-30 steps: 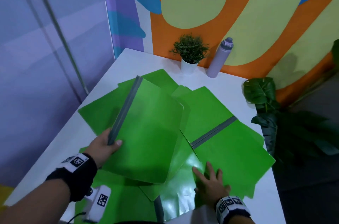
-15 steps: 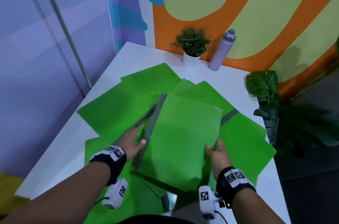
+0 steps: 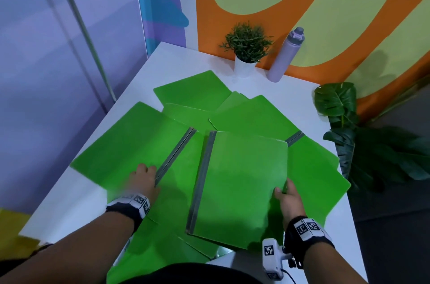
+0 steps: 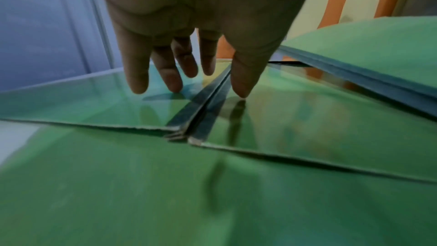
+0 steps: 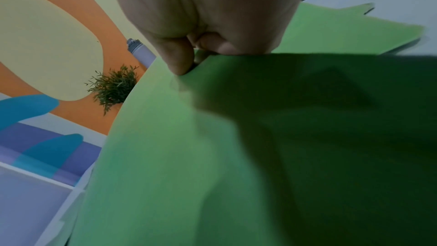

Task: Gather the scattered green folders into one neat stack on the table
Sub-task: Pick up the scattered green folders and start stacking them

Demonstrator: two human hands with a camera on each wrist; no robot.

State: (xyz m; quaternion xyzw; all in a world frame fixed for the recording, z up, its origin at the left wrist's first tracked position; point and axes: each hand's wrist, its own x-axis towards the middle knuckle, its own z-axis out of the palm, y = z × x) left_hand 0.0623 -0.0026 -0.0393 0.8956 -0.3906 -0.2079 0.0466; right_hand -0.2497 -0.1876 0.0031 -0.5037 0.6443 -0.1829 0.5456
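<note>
Several green folders lie overlapping across the white table [image 3: 176, 60]. A closed green folder [image 3: 239, 186] with a grey spine sits raised over the others at centre. My right hand [image 3: 285, 193] pinches its right edge, thumb on top [image 5: 179, 66], fingers hidden beneath. To the left lies an open folder [image 3: 139, 144] with a grey spine [image 3: 174, 155]. My left hand [image 3: 145, 173] hovers at that spine with straight spread fingers [image 4: 139, 81], the thumb tip [image 4: 241, 89] close to the right flap; contact is unclear.
A small potted plant [image 3: 246, 51] and a lilac bottle [image 3: 285, 55] stand at the table's far edge against the painted wall. A large leafy plant [image 3: 344, 116] stands off the right side. Bare table shows along the left edge and far corner.
My left hand let go of the closed folder and moved left onto the open folder's spine. My right hand now holds the closed folder alone, shifted right.
</note>
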